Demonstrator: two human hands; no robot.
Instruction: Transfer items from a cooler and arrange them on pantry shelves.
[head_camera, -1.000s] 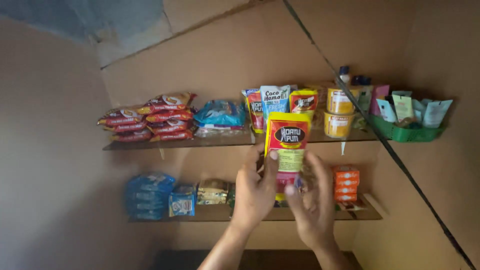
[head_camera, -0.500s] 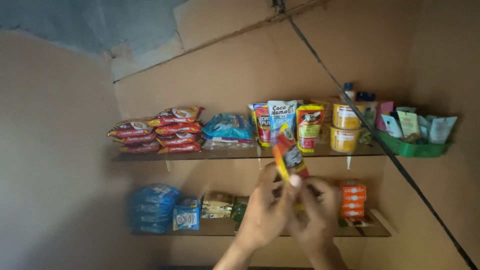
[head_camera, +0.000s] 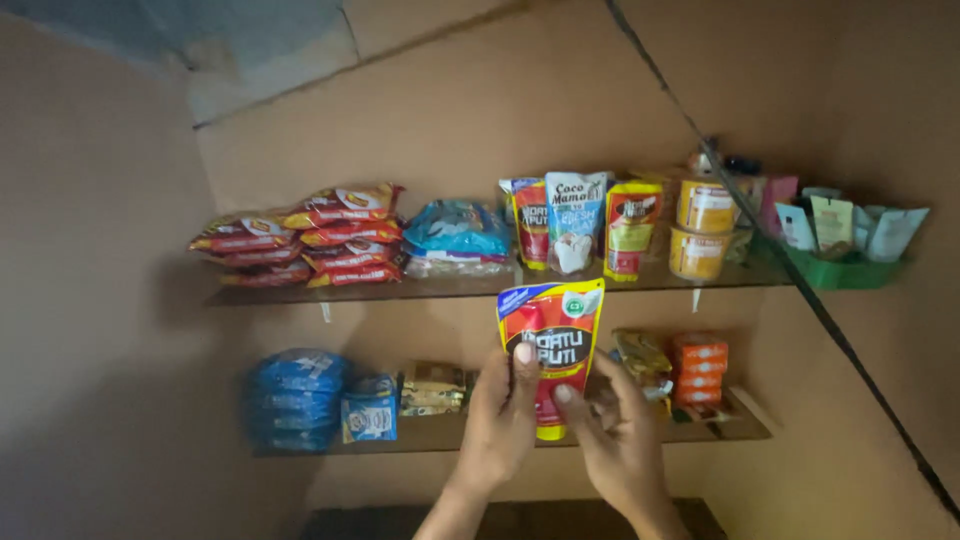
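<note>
A red and yellow stand-up pouch is held upright in front of two glass wall shelves, its printed front facing me. My left hand grips its lower left side with the thumb on the front. My right hand holds its lower right edge, thumb on the front too. The pouch hangs between the upper shelf and the lower shelf, not touching either.
The upper shelf carries stacked red snack packs, a blue bag, several upright pouches, yellow tubs and a green basket of sachets. On the lower shelf lie blue packs, small packets and orange boxes. A dark cable runs diagonally.
The pouch was tilted and edge-on half a second ago; it now stands upright with a different printed face toward me. Both hands have stayed on it, slightly lower than a second ago.
</note>
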